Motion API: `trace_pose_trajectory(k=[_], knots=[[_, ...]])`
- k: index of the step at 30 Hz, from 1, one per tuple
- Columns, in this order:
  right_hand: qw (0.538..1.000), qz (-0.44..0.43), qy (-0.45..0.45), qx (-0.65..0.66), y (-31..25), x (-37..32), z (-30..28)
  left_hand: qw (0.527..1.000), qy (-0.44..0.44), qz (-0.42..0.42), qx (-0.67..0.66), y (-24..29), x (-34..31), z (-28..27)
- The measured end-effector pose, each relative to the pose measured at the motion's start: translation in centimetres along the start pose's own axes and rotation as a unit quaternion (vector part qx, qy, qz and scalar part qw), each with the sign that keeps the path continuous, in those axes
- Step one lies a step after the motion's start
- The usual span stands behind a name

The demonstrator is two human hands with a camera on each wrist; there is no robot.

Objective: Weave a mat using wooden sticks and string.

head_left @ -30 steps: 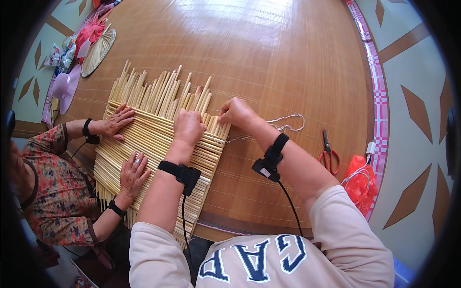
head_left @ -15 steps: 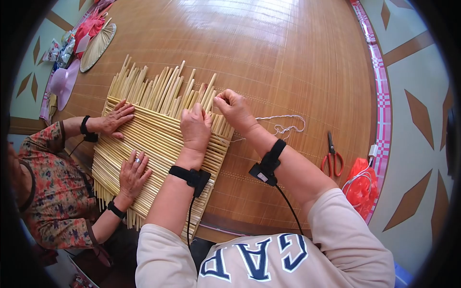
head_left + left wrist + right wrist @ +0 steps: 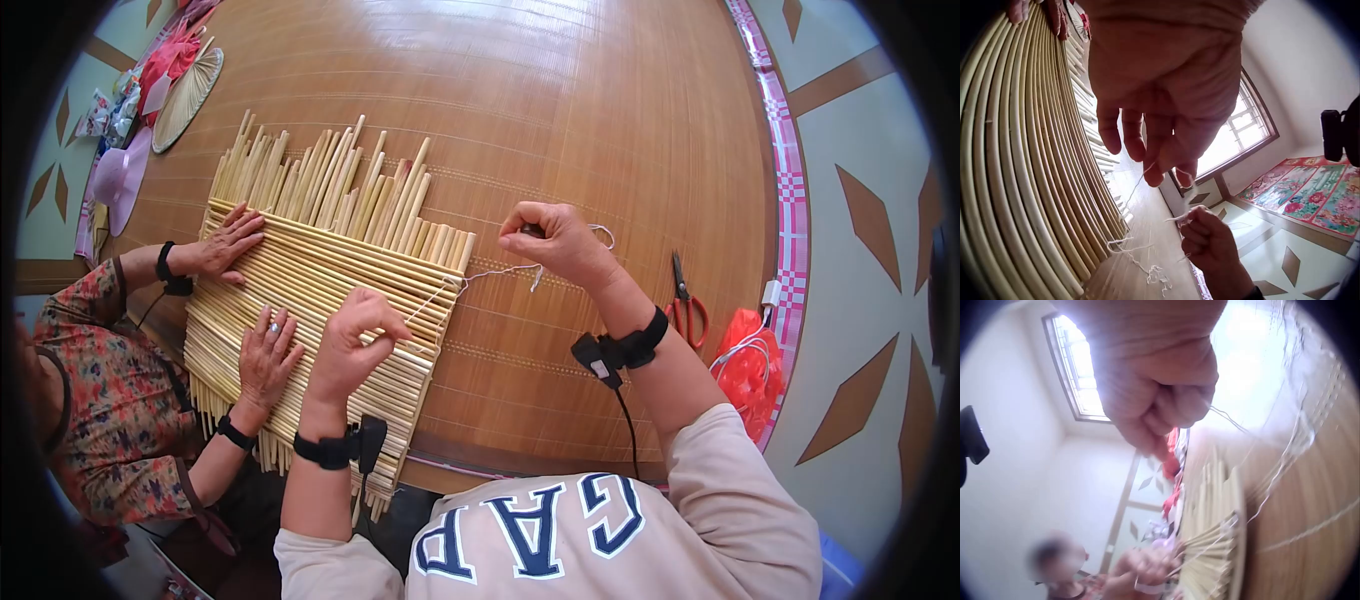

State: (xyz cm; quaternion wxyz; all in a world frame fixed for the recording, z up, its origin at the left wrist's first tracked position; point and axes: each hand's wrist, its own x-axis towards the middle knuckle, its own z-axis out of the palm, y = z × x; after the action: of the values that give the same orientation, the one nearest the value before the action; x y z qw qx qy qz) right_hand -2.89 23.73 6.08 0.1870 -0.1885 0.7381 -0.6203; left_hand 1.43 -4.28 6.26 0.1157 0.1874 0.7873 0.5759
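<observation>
Pale sticks lie bound side by side in a mat (image 3: 290,290), with uneven sticks (image 3: 340,180) jutting from its far edge. Over the mat's right part, my left hand (image 3: 350,340) pinches white string between thumb and index finger; the strand runs to the mat's corner. My right hand (image 3: 565,242) is raised to the right of the mat, its fingers curled round string, which the right wrist view shows coming out of the fist. White string (image 3: 500,271) also trails from the corner across the table. Another person's two hands (image 3: 232,243) lie flat on the mat's left side.
Red-handled scissors (image 3: 688,308) and a red plastic bag (image 3: 750,365) with a white cable lie at the right. A hand fan (image 3: 188,100), a pink hat (image 3: 120,180) and bags are at the far left. The other person sits at the left edge.
My hands have moved apart: the left drew back toward me over the mat, the right went outward to the right. The string end near the corner has shifted. The other person's hands stayed on the mat.
</observation>
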Motion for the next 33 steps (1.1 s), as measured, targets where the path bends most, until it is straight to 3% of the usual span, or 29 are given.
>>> trace_pose_trajectory(k=[1, 2, 4, 5, 7, 8, 9, 10, 11, 12, 14, 17, 21, 22, 23, 24, 26, 30, 32, 33], knots=[[0.992, 0.049, 0.093, -0.071, 1.3, -0.3, -0.4, 0.994, -0.057, 0.049, 0.081, 0.3, -0.8, -0.2], [0.992, 0.051, 0.095, -0.069, 2.1, -0.7, -0.1, 0.994, -0.060, 0.048, 0.081, 0.6, -1.6, -0.1], [0.944, 0.026, 0.078, -0.320, 3.3, -1.4, 1.1, 0.986, 0.073, 0.025, 0.145, 0.9, -2.9, 0.1], [0.944, 0.028, 0.080, -0.319, 3.9, -1.6, 1.9, 0.987, 0.070, 0.025, 0.145, 0.9, -3.3, 0.5], [0.923, 0.007, 0.073, -0.378, 5.0, -1.4, 3.3, 0.979, 0.201, -0.043, 0.010, 1.2, -3.6, 1.4], [0.910, 0.002, 0.042, -0.413, 5.2, -1.3, 3.5, 0.972, 0.194, -0.083, -0.103, 1.6, -3.6, 1.8], [0.911, 0.002, 0.040, -0.412, 5.2, -1.3, 3.6, 0.972, 0.196, -0.085, -0.101, 1.9, -3.6, 1.9], [0.899, 0.008, 0.022, -0.436, 5.2, -1.4, 3.7, 0.942, 0.175, -0.078, -0.275, 2.3, -3.1, 1.9], [0.887, 0.015, 0.005, -0.462, 5.0, -1.5, 3.7, 0.883, 0.148, -0.066, -0.441, 2.7, -2.5, 1.9], [0.887, 0.014, 0.005, -0.462, 5.0, -1.5, 3.5, 0.861, 0.138, -0.049, -0.486, 3.6, -1.8, 1.9], [0.879, 0.015, 0.029, -0.476, 5.2, -1.7, 3.3, 0.872, 0.111, -0.029, -0.475, 4.2, -0.5, 1.7], [0.875, 0.017, 0.084, -0.477, 6.1, -2.0, 3.5, 0.896, 0.067, -0.014, -0.439, 4.8, 1.8, 2.2], [0.871, 0.023, 0.115, -0.478, 5.8, -2.8, 4.0, 0.924, 0.157, -0.023, -0.347, 5.0, 3.9, 3.0], [0.871, 0.021, 0.130, -0.473, 5.9, -2.9, 4.0, 0.989, 0.123, 0.007, -0.081, 4.9, 4.2, 3.5], [0.871, 0.018, 0.146, -0.469, 5.9, -3.0, 3.9, 0.978, 0.079, 0.039, 0.191, 4.7, 4.3, 4.1], [0.871, 0.018, 0.148, -0.468, 5.9, -3.2, 3.6, 0.977, 0.078, 0.040, 0.192, 3.7, 4.3, 4.7], [0.859, 0.056, 0.190, -0.471, 6.0, -4.1, 2.3, 0.936, 0.032, 0.059, 0.346, 1.1, 3.9, 6.0], [0.819, 0.049, 0.325, -0.470, 6.1, -7.9, -2.9, 0.930, 0.062, 0.021, 0.361, -1.7, 2.4, 6.9], [0.785, 0.113, 0.369, -0.484, 5.8, -10.2, -5.9, 0.927, 0.078, 0.028, 0.367, -2.9, 1.7, 7.5], [0.774, 0.105, 0.399, -0.480, 5.3, -11.1, -7.2, 0.922, 0.093, 0.038, 0.374, -3.4, 1.5, 7.6]])
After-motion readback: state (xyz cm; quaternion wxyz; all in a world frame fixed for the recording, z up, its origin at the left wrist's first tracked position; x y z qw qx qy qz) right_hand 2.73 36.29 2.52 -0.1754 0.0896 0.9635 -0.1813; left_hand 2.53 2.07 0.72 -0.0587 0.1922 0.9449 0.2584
